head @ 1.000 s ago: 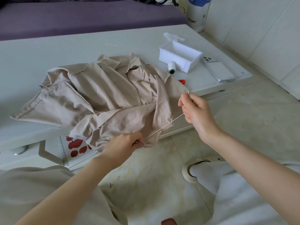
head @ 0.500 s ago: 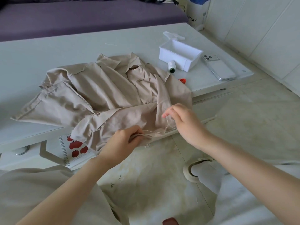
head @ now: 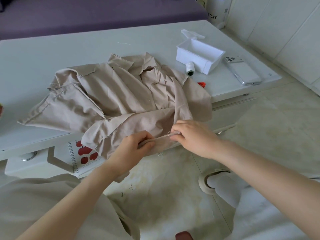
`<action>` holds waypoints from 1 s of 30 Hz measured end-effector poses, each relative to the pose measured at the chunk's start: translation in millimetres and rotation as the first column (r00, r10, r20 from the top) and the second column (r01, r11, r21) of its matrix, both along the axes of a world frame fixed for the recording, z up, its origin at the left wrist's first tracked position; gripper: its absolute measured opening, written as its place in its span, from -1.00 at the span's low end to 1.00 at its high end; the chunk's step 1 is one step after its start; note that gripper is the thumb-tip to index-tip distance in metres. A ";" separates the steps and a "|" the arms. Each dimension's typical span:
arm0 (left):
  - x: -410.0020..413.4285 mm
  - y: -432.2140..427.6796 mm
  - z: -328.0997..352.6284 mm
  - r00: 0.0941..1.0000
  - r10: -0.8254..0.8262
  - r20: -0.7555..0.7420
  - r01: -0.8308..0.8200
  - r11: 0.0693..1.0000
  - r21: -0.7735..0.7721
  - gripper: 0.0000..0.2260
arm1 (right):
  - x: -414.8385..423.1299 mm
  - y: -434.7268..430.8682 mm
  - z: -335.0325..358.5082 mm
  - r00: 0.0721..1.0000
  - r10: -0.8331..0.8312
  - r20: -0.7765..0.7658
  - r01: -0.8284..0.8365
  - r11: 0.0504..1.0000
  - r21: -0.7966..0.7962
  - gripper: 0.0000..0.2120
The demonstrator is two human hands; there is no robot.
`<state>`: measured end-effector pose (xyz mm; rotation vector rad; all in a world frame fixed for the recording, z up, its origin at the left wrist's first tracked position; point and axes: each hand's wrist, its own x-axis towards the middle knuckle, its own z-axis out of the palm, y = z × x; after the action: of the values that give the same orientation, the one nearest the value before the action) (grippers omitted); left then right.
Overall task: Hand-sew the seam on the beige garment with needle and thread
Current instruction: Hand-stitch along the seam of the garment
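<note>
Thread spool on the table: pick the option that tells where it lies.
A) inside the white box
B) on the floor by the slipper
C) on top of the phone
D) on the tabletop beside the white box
D: the thread spool lies on its side on the table, just outside the near wall of the white box and clear of the phone.

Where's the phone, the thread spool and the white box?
Phone (head: 243,71): head view, middle of its back.
Spool (head: 190,67): head view, its white side.
Box (head: 182,54): head view, its near wall.
</note>
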<state>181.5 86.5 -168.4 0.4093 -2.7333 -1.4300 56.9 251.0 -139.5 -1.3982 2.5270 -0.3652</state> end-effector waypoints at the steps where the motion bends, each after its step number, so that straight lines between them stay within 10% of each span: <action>1: -0.2 -0.7 -1.8 1.000 0.005 0.022 -0.004 1.000 -0.026 -0.87 | -1.4 1.5 -0.6 1.000 -0.016 0.013 0.016 0.999 0.033 -0.72; 10: 1.5 -0.7 1.2 0.998 0.032 0.045 -0.033 0.999 0.007 -0.79 | -8.3 9.0 -5.5 0.993 -0.091 0.070 0.087 0.995 0.047 -0.97; 16: 3.9 1.9 6.9 0.999 0.032 0.010 -0.033 0.998 0.045 -0.81 | 12.8 -14.8 -2.1 0.989 0.097 0.113 -0.086 0.991 -0.098 -0.66; 30: 21.4 -18.7 11.2 0.989 0.144 0.039 -0.141 0.987 -0.074 -0.64 | 5.2 -21.4 -2.5 0.983 -0.010 0.185 0.021 0.998 -0.058 -0.84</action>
<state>202.9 67.8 -157.2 0.6258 -2.7154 -1.3015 62.2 229.6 -142.0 -1.3010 2.3961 -0.5511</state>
